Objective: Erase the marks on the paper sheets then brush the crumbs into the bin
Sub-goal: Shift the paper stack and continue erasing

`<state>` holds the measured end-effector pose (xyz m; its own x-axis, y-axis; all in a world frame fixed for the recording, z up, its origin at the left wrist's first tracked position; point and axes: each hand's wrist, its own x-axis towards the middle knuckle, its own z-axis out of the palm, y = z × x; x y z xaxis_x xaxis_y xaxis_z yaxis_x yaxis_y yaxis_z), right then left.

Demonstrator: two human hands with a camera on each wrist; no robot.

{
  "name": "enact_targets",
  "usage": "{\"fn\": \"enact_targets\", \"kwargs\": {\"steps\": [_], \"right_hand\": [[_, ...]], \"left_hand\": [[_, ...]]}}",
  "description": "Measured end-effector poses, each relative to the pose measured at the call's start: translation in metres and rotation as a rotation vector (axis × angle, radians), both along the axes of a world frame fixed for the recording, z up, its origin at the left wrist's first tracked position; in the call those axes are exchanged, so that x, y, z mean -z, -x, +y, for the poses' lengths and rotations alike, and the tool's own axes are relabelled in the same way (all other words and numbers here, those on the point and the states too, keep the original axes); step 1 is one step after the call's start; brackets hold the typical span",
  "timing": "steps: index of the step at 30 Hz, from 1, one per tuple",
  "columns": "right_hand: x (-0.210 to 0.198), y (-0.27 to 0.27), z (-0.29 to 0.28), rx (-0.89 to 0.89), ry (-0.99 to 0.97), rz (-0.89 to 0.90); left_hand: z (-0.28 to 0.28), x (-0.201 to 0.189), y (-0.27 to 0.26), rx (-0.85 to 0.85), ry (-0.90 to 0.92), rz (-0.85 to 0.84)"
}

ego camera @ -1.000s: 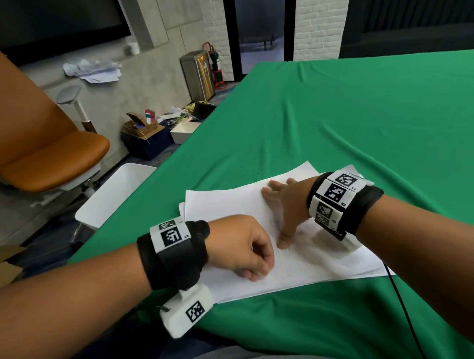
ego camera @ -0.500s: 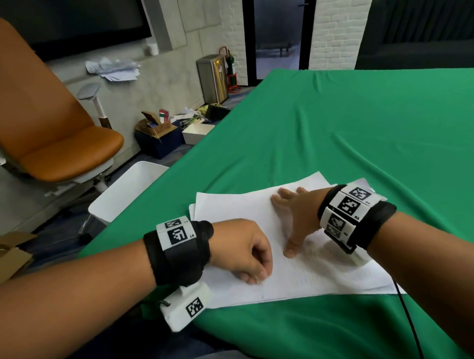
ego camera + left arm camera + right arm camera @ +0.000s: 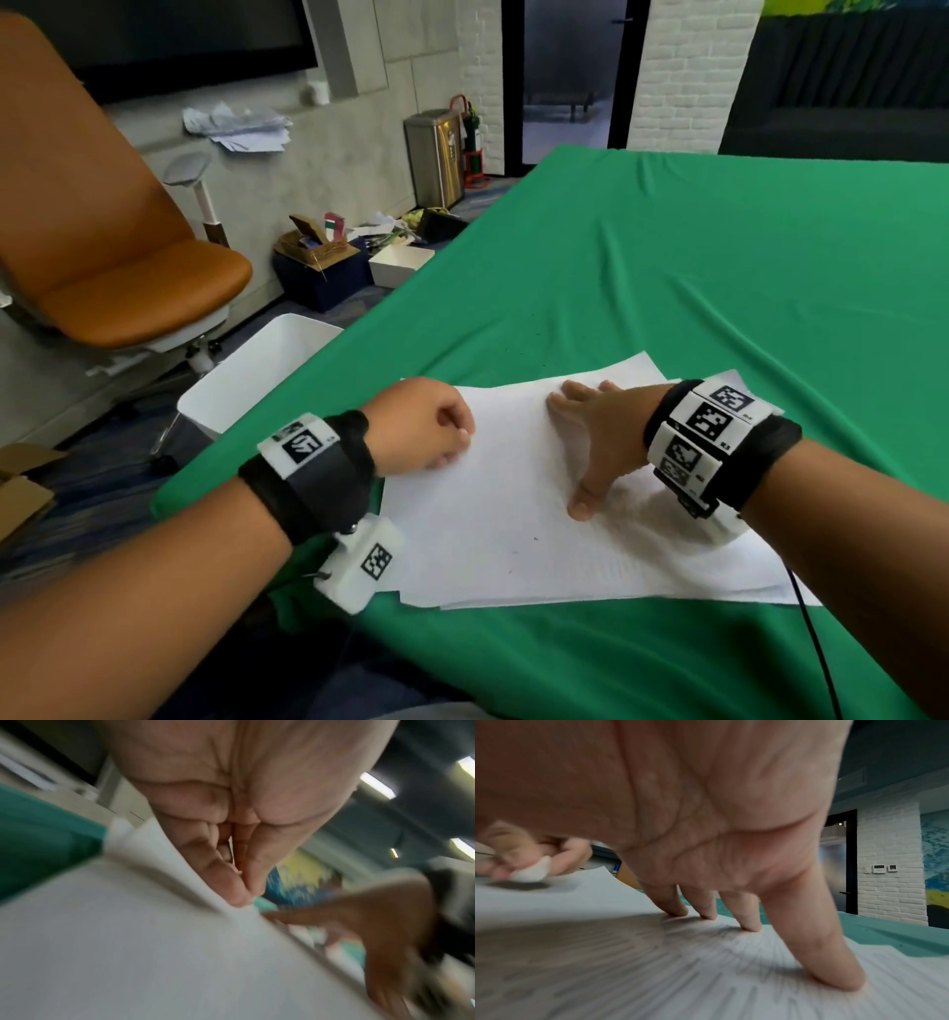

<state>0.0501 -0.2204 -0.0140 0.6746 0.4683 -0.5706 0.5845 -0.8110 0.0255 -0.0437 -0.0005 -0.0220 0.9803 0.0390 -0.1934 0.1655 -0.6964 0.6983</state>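
Note:
A stack of white paper sheets [image 3: 513,519] lies on the green tablecloth [image 3: 667,267] near the front edge. My left hand [image 3: 454,442] is curled at the stack's far left part and pinches a small white eraser [image 3: 532,871] against the top sheet. In the left wrist view its fingers [image 3: 226,880] press together at a lifted paper edge [image 3: 159,845]. My right hand [image 3: 585,447] lies flat with spread fingers [image 3: 834,963] on the sheets and holds them down. A few dark crumbs [image 3: 535,538] dot the paper.
A white bin [image 3: 246,370] stands on the floor just off the table's left edge. An orange chair [image 3: 128,277] is beyond it. Small specks [image 3: 518,352] lie on the cloth past the paper. A black cable [image 3: 816,642] hangs from my right wrist.
My left hand has moved with the eraser from the near left part of the sheet to the far left part. The right hand stays flat on the paper.

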Motion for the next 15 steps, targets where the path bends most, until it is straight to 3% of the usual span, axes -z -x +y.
{"fn": "enact_targets", "kwargs": {"steps": [3,5,7,12,15], "right_hand": [[0.002,-0.004,-0.002,-0.028,-0.071,-0.017],[0.004,-0.006,-0.003,-0.019,-0.106,-0.012],[0.007,-0.008,-0.004,-0.017,-0.148,-0.009],[0.011,0.000,-0.014,0.011,-0.256,-0.049],[0.014,0.010,-0.024,-0.003,-0.222,-0.090]], "left_hand": [[0.017,-0.002,0.013,-0.271,0.750,0.094],[0.020,0.004,0.026,-0.342,1.061,0.186],[0.017,0.012,0.037,-0.317,1.074,0.243],[0.009,0.027,0.043,-0.267,0.853,0.228],[0.003,0.032,0.040,-0.280,0.758,0.201]]}}
